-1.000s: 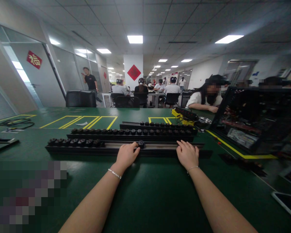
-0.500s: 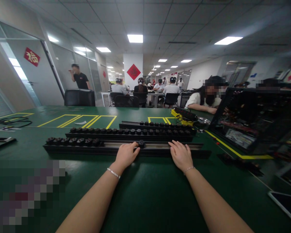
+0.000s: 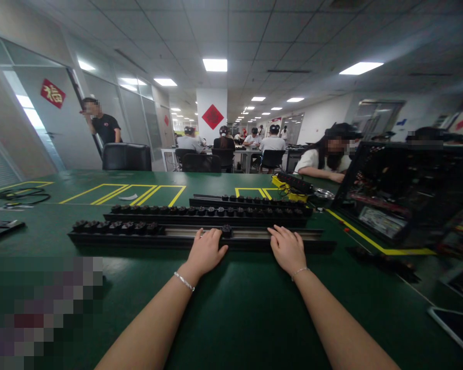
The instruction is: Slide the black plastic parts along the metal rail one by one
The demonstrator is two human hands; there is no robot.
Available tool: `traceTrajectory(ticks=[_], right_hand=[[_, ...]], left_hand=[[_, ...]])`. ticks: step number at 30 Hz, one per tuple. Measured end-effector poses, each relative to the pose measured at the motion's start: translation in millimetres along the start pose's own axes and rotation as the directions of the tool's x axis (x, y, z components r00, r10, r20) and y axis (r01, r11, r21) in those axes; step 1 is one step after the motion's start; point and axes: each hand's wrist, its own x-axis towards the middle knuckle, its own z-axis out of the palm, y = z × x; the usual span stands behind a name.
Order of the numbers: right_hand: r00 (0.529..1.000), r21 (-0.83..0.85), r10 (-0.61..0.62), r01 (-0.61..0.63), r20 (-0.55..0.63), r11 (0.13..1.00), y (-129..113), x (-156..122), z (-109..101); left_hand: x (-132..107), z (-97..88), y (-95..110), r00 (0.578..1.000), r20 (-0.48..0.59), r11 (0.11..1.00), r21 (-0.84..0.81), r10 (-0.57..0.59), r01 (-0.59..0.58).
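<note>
**Centre frame, near rail: block between your hands**

Item: black rail (image 3: 250, 235), long axis left to right across the green table (image 3: 231, 308). A small block (image 3: 226, 230) sits on it, just right of your left hand (image 3: 206, 252) and farther from your right hand (image 3: 288, 249). Both hands lie flat on the rail, left fingers together, right slightly apart, gripping nothing. Change: a second ago your left fingertips touched the block, and your right hand has since slid leftward.
</note>
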Motion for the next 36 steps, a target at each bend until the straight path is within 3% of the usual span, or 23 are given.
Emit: traceTrajectory(ticks=[6,25,31,36], right_hand=[[1.0,0.005,0.004,-0.004,-0.001,1.0,-1,0,0],[1.0,0.007,0.017,-0.017,-0.015,1.0,-1,0,2],[0.999,-0.003,0.018,-0.018,-0.026,1.0,-1,1,3],[0.999,0.004,0.018,-0.018,-0.033,1.0,-1,1,4]], left_hand=[[0,6.8,0,1.0,-0.014,0.998,-0.062,-0.006,0.005],[2,-6.9,4,0.998,0.065,0.999,-0.048,-0.014,0.017],[2,1.6,13,1.0,0.013,1.0,-0.009,0.002,-0.002],[3,7.2,15,1.0,0.03,0.999,-0.035,-0.005,0.006]])
